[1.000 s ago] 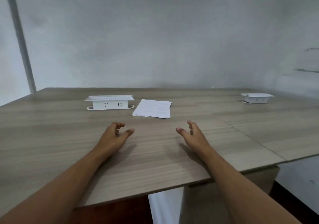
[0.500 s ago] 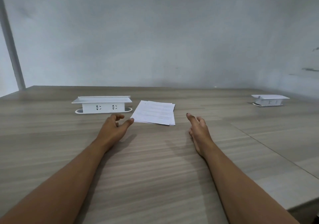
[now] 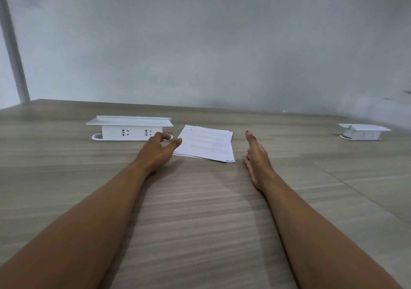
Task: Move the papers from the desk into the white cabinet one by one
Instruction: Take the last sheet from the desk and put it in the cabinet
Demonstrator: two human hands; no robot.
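Note:
A small stack of white printed papers lies flat on the wooden desk, slightly fanned. My left hand hovers at the stack's left edge, fingers apart, thumb tip at the paper's border. My right hand is just right of the stack, fingers stretched forward and apart, holding nothing. Both forearms reach across the desk. The white cabinet is not in view.
A white pop-up power socket box stands on the desk just left of the papers, behind my left hand. A second socket box sits at the far right. A grey wall rises behind the desk.
Both hands have moved forward across the desk to either side of the paper stack. The view has come closer to the desk.

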